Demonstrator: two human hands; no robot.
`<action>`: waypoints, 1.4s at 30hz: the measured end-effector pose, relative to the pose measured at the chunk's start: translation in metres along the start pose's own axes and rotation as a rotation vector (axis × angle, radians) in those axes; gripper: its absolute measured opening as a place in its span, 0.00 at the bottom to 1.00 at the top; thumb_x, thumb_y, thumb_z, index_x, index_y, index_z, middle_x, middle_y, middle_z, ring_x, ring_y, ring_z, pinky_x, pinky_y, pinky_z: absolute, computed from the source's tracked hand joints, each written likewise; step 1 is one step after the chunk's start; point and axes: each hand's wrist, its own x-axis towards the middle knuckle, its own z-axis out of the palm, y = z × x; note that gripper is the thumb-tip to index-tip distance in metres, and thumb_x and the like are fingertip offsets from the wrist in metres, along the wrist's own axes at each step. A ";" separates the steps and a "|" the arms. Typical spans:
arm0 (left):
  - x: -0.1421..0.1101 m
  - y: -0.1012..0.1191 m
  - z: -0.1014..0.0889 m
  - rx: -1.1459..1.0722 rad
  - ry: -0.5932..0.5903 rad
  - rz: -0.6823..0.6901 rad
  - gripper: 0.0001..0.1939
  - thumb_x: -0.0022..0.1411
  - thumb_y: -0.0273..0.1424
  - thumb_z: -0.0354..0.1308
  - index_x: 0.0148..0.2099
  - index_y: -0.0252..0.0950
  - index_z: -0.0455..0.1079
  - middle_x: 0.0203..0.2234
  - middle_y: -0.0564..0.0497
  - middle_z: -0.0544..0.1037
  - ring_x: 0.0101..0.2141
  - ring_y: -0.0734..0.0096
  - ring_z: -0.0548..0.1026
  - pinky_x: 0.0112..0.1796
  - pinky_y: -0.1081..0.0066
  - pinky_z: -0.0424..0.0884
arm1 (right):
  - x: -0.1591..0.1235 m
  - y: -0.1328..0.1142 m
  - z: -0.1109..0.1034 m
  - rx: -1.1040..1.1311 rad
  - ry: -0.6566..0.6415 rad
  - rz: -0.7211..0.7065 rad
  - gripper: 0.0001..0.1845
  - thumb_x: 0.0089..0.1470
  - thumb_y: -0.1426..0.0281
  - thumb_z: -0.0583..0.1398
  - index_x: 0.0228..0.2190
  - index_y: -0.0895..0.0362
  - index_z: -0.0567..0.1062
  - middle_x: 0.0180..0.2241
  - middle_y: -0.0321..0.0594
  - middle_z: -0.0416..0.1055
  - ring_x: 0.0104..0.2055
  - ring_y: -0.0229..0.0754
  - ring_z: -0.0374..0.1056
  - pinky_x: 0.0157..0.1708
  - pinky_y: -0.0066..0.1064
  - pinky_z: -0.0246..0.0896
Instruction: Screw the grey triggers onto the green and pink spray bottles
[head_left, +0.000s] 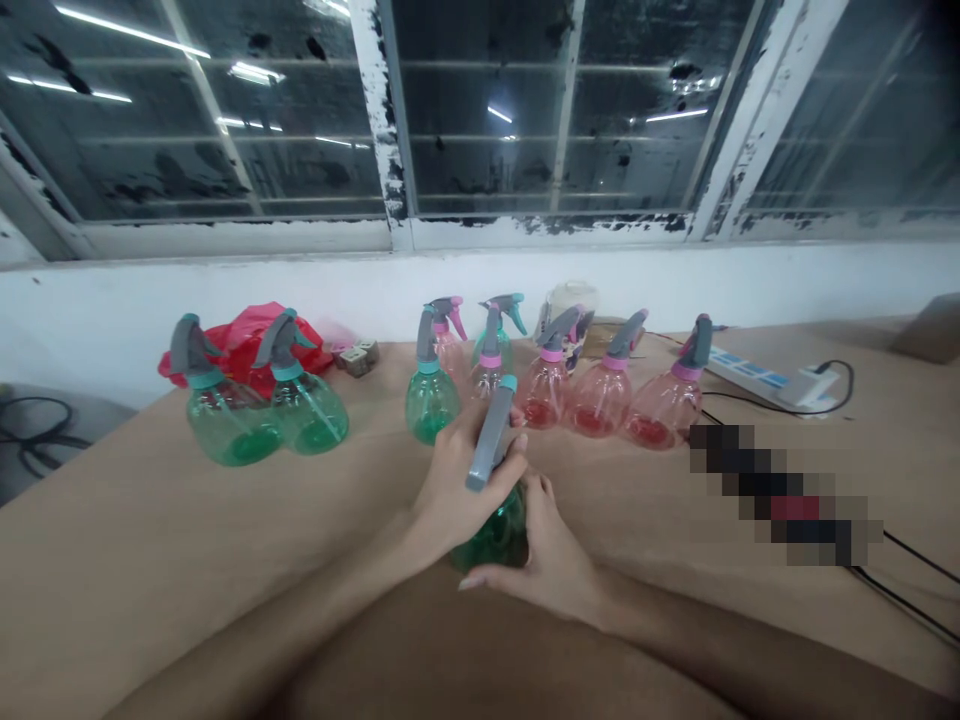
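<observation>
Both hands (pixel 457 480) (pixel 551 555) grip green spray bottle (pixel 491 535) — contents unclear

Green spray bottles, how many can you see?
4 or 5 green plastic spray bottles: two at the left, one mid-row, one in both hands. A teal-triggered one behind may be green too.

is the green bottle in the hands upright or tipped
Upright: the green spray bottle stands on the table, grey trigger head on top, gripped by both hands.
</observation>
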 end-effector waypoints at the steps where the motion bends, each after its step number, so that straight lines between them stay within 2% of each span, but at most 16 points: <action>1: 0.001 0.002 -0.001 -0.012 -0.019 0.010 0.05 0.60 0.28 0.53 0.39 0.37 0.67 0.33 0.51 0.75 0.33 0.70 0.75 0.38 0.67 0.71 | 0.000 0.000 0.000 0.009 -0.006 -0.013 0.55 0.33 0.50 0.71 0.56 0.55 0.53 0.52 0.52 0.61 0.57 0.63 0.57 0.55 0.59 0.55; 5: 0.001 0.006 -0.006 -0.043 -0.087 0.018 0.03 0.58 0.25 0.52 0.35 0.37 0.66 0.26 0.55 0.72 0.26 0.74 0.71 0.32 0.71 0.69 | 0.003 -0.001 -0.002 0.023 -0.026 -0.070 0.57 0.33 0.48 0.71 0.58 0.53 0.52 0.54 0.52 0.60 0.57 0.63 0.57 0.56 0.59 0.53; 11: -0.001 0.004 -0.007 -0.072 -0.069 0.047 0.02 0.56 0.25 0.53 0.32 0.37 0.65 0.24 0.56 0.70 0.24 0.75 0.70 0.30 0.72 0.68 | 0.003 0.007 -0.002 0.161 -0.075 -0.091 0.59 0.33 0.49 0.71 0.61 0.50 0.50 0.58 0.50 0.58 0.62 0.61 0.54 0.60 0.56 0.51; 13: 0.001 0.002 -0.007 -0.069 -0.086 0.033 0.02 0.58 0.27 0.53 0.34 0.37 0.66 0.25 0.55 0.72 0.26 0.73 0.72 0.32 0.70 0.70 | 0.004 0.009 -0.003 0.199 -0.088 -0.075 0.59 0.34 0.50 0.71 0.61 0.50 0.49 0.58 0.49 0.58 0.62 0.59 0.54 0.60 0.55 0.51; 16: 0.003 -0.002 -0.007 -0.092 -0.104 0.005 0.05 0.59 0.30 0.54 0.39 0.38 0.67 0.32 0.51 0.75 0.34 0.67 0.76 0.40 0.65 0.72 | 0.004 0.010 -0.004 0.220 -0.107 -0.057 0.56 0.37 0.51 0.71 0.60 0.50 0.51 0.58 0.49 0.59 0.62 0.58 0.54 0.60 0.54 0.52; 20: 0.002 -0.006 -0.006 -0.095 -0.090 -0.014 0.07 0.59 0.33 0.56 0.40 0.37 0.68 0.36 0.48 0.77 0.40 0.61 0.76 0.44 0.60 0.72 | 0.006 0.009 -0.006 0.214 -0.123 -0.065 0.53 0.37 0.52 0.71 0.59 0.50 0.54 0.56 0.48 0.62 0.59 0.59 0.58 0.57 0.55 0.56; 24: 0.000 -0.009 -0.006 -0.109 -0.124 0.002 0.12 0.60 0.33 0.57 0.47 0.39 0.67 0.41 0.47 0.77 0.44 0.62 0.75 0.46 0.61 0.71 | 0.005 0.008 -0.007 0.195 -0.109 -0.058 0.53 0.37 0.52 0.71 0.59 0.49 0.53 0.57 0.48 0.60 0.60 0.58 0.57 0.58 0.54 0.54; 28: 0.001 -0.011 -0.007 -0.108 -0.146 0.010 0.14 0.59 0.33 0.58 0.48 0.39 0.67 0.42 0.47 0.77 0.44 0.63 0.74 0.46 0.61 0.70 | 0.004 0.006 -0.007 0.154 -0.111 -0.048 0.52 0.37 0.52 0.71 0.58 0.50 0.53 0.56 0.48 0.61 0.60 0.59 0.57 0.57 0.55 0.54; 31: 0.001 -0.010 -0.007 -0.104 -0.143 0.011 0.10 0.58 0.30 0.59 0.43 0.39 0.68 0.39 0.49 0.77 0.40 0.65 0.75 0.43 0.64 0.71 | 0.004 0.006 -0.007 0.122 -0.106 -0.070 0.54 0.37 0.51 0.70 0.59 0.50 0.51 0.55 0.49 0.61 0.60 0.60 0.56 0.57 0.57 0.54; 36: -0.001 -0.003 -0.007 -0.138 -0.124 -0.057 0.05 0.58 0.30 0.56 0.38 0.37 0.66 0.28 0.54 0.73 0.24 0.75 0.71 0.27 0.72 0.69 | 0.003 0.009 -0.007 0.107 -0.125 -0.058 0.55 0.36 0.50 0.70 0.60 0.49 0.52 0.55 0.49 0.61 0.60 0.61 0.56 0.57 0.57 0.54; 42: 0.001 0.000 -0.009 -0.101 -0.120 -0.052 0.03 0.57 0.31 0.55 0.33 0.37 0.65 0.21 0.56 0.69 0.21 0.75 0.68 0.25 0.72 0.67 | 0.005 0.008 -0.006 0.195 -0.124 -0.109 0.59 0.36 0.53 0.72 0.62 0.48 0.48 0.60 0.47 0.57 0.63 0.57 0.53 0.61 0.54 0.50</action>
